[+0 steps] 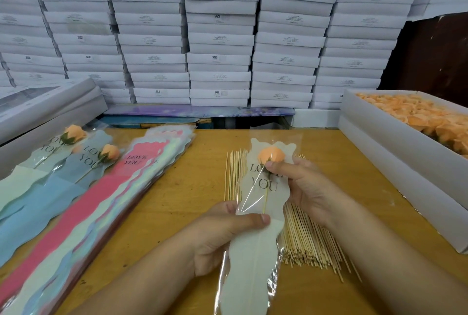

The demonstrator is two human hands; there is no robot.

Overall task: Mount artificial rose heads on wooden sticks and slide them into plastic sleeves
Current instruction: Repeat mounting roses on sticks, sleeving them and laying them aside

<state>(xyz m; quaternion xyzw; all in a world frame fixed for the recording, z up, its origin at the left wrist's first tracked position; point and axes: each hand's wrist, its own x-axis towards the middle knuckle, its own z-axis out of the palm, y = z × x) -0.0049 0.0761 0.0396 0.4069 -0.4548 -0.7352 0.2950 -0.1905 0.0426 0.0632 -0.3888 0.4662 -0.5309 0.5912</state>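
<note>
left hand (pixel 222 236) grips sleeve (pixel 253 251) mid | right hand (pixel 301 185) pinches rose (pixel 271 154) base through sleeve | above sticks (pixel 309 246)

Your sleeve (pixel 255 238): clear glossy plastic, crinkled, over matt cream paper-like insert. Rose head (pixel 270 154): soft matt orange petals. Sticks (pixel 304 238): pale bare wood. Worktop (pixel 177 200): smooth yellowish wood-look. Boxes (pixel 217 36): matt white cardboard.

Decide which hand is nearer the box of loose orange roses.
Right. The right hand pinches the sleeve nearer the box; the left hand grips it lower, farther away.
</note>
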